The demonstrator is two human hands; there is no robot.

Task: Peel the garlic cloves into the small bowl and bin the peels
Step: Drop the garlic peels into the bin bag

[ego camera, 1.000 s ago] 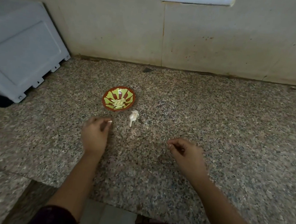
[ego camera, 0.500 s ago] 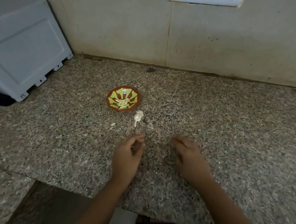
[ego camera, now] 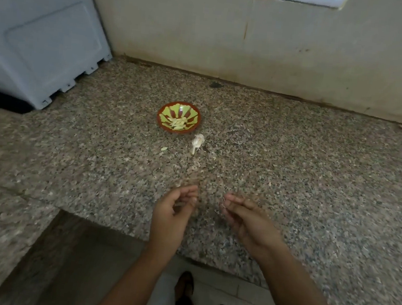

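The bowl (ego camera: 159, 117) holds peeled cloves (ego camera: 178, 123). Just in front of the bowl lie a garlic stub (ego camera: 197, 142) and 1 loose bit (ego camera: 164, 149). Well nearer than the bowl, the left hand (ego camera: 172, 215) hangs loosely curled and empty. The right hand (ego camera: 246, 220) is curled too, but I cannot tell if it pinches anything.

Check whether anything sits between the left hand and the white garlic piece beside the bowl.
Nothing visible does. Only open counter separates the left hand from the garlic piece. The bowl sits just beyond it, and a small pale scrap lies left of that path.
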